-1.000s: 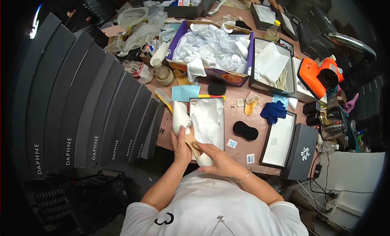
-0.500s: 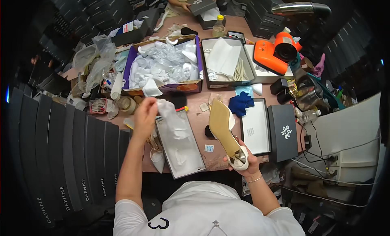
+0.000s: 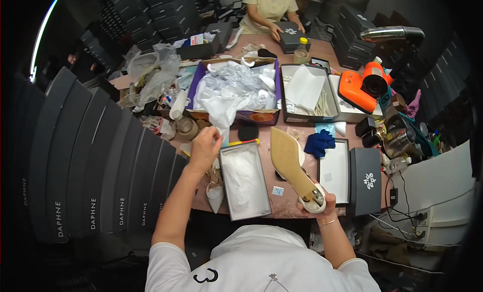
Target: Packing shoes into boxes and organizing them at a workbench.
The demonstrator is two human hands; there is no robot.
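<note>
Left hand [image 3: 204, 150] now higher, shoe [image 3: 293, 169] above right hand [image 3: 318, 205].

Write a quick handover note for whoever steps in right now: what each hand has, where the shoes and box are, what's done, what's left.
Left hand: raised over the table's left side, pinching white tissue paper that trails from the big paper-filled carton.
Right hand: gripping the heel end of a shoe, sole up, toe pointing away.
Open shoebox: in front of the person, lined with white paper, no shoe in it.
Second shoe: lying on the table just left of the box.
Done: box open and lined.
Left: neither shoe is boxed; dark lid sits to the right.
</note>
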